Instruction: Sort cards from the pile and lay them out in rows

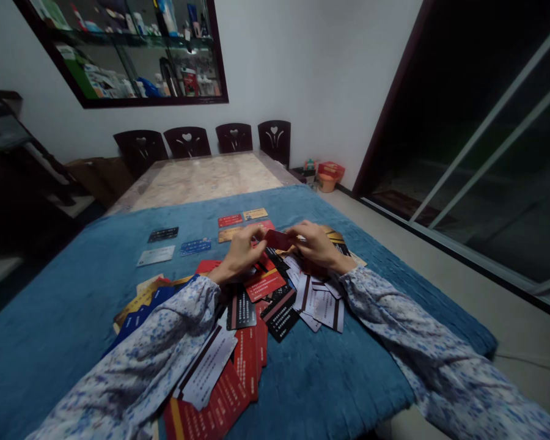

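Both hands hold one dark red card (278, 239) just above a heap of cards (266, 299) on a blue cloth (73, 318). My left hand (242, 250) pinches the card's left end and my right hand (315, 243) pinches its right end. The heap under my wrists mixes red, black, white and blue cards, several face down with magnetic stripes showing. Farther out on the cloth lie separate cards in rows: a black card (163, 234), a pale card (156, 255), a blue card (195, 247), a red card (230, 220) and a tan card (255, 214).
The blue cloth covers the near part of a long marble-look table (201, 177). Several dark chairs (187, 142) stand at its far end. A wall cabinet (132, 49) holds bottles. A red basket (330, 174) sits on the floor at the right, near a dark sliding glass door (495, 140).
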`<action>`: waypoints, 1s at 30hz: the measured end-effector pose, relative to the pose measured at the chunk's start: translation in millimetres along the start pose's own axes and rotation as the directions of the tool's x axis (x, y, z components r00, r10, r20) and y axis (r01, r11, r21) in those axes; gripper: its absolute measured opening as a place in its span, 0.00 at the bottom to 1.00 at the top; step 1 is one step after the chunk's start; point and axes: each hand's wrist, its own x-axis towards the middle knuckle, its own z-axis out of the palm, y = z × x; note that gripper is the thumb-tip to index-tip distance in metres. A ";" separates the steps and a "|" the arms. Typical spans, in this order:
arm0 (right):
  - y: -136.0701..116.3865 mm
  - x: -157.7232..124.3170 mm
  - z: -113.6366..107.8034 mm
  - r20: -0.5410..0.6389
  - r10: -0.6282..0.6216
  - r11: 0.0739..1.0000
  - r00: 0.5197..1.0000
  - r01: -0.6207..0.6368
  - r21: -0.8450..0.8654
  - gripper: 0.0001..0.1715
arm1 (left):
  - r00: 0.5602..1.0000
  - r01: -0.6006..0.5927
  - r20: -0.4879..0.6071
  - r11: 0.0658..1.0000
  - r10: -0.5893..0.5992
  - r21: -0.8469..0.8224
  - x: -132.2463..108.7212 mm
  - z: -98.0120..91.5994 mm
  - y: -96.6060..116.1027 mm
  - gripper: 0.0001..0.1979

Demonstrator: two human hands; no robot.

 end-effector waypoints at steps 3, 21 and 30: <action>-1.6 -0.2 -0.1 0.017 -0.008 0.997 1.000 0.009 -0.072 0.11 | 0.999 -0.008 0.040 1.000 0.009 -0.017 -3.5 0.9 -2.6 0.06; -11.0 -8.2 4.9 0.108 0.016 0.935 0.994 0.023 -0.353 0.22 | 0.984 -0.076 0.177 0.966 0.033 0.246 -12.9 8.2 -11.6 0.21; -17.7 -7.0 10.3 0.125 0.091 0.916 0.988 -0.034 -0.400 0.26 | 0.982 -0.078 0.187 0.949 0.021 0.304 -13.5 10.6 -9.8 0.18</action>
